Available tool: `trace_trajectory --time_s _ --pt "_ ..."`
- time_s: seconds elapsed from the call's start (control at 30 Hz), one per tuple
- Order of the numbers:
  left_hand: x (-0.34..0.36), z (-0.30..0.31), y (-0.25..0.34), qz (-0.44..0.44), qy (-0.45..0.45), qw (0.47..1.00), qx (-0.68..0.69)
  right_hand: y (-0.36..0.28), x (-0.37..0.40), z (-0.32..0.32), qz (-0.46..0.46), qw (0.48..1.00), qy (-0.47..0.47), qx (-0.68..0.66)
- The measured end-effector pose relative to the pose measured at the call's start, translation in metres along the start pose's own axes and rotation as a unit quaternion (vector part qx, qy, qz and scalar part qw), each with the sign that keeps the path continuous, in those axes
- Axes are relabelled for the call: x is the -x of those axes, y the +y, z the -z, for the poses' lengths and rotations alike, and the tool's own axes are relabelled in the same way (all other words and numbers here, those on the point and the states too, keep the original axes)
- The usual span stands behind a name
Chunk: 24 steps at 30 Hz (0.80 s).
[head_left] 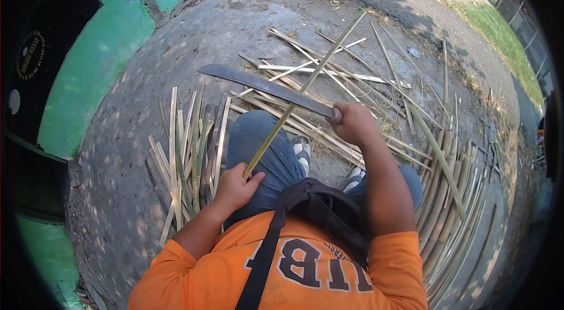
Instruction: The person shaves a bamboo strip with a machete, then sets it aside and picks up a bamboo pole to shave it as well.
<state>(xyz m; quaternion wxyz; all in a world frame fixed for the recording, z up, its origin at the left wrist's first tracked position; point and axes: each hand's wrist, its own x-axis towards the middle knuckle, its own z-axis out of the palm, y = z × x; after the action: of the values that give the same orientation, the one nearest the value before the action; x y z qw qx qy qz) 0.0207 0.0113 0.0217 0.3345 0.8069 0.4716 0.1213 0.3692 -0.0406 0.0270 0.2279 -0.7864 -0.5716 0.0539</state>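
My left hand (237, 185) is closed round the lower end of a long bamboo strip (324, 62), which slants up and away to the right. In my right hand (355, 124) is the handle of a machete (267, 88). Its long dark blade points to the left and crosses the strip in this view, a little beyond my knee. Part of the handle is hidden inside my fist.
Split bamboo strips (311, 125) lie crisscrossed on the concrete ground (126, 151) ahead. A bundle of strips (187, 157) is at my left, and bamboo poles (443, 204) are stacked at my right. A green wall (88, 87) stands far left.
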Motion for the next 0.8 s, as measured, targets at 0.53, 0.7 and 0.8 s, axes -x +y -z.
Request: trace_trajectory --time_s 0.53,0.7,0.8 --pt "-0.002 -0.003 -0.009 -0.026 0.015 1.0 -0.008 -0.021 0.008 0.002 0.127 0.992 -0.026 0.009" --pt "0.001 -0.003 -0.009 -0.026 0.018 0.999 -0.014 -0.007 0.002 0.001 0.052 0.998 -0.021 -0.001" --pt "0.0 -0.001 -0.007 -0.021 0.006 1.0 -0.016 0.001 0.001 0.012 -0.02 0.998 -0.031 -0.043"
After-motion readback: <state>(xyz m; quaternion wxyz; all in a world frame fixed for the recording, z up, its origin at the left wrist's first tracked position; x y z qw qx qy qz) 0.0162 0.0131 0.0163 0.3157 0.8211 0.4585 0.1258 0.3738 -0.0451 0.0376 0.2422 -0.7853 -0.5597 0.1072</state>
